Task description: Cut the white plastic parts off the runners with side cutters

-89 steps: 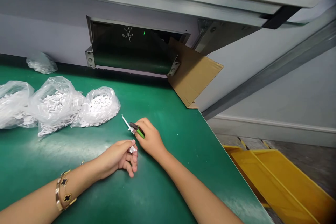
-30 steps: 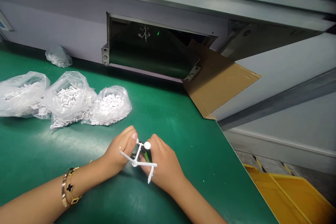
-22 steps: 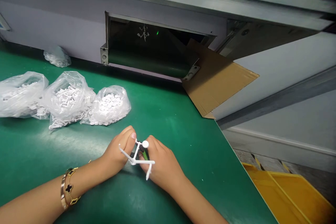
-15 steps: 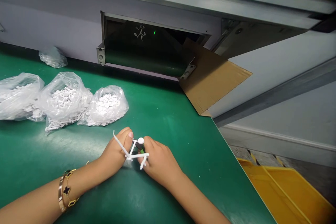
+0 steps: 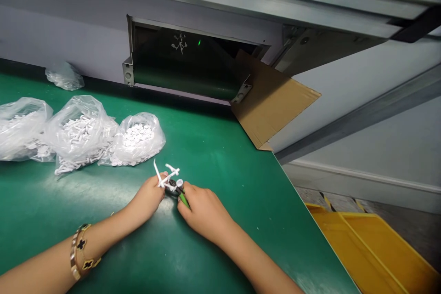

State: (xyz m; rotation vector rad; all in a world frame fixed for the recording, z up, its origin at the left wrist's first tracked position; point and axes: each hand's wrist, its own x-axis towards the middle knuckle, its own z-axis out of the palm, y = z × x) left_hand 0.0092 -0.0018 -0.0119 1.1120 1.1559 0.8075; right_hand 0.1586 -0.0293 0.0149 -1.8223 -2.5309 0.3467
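My left hand (image 5: 150,197) is closed on a branched white plastic sprue (image 5: 165,179), held above the green tabletop. A small round white disc (image 5: 179,183) sits at the sprue's right end. Green-handled cutting pliers (image 5: 183,199) are in my right hand (image 5: 204,211), its fingers wrapped round the handles. Their dark jaws lie against the sprue close to the disc; whether they are closed on it I cannot make out.
Clear bags of small white parts stand at the left: one with discs (image 5: 138,140), another with short pieces (image 5: 77,131). A conveyor opening (image 5: 186,73) carries another sprue at the back. Cardboard (image 5: 272,101) leans beside it. A yellow bin (image 5: 375,248) is at lower right.
The sprue has turned in my left hand, its free arms now pointing up and away. The pliers show more clearly, with their jaws at the sprue near the disc. The camera view has shifted slightly.
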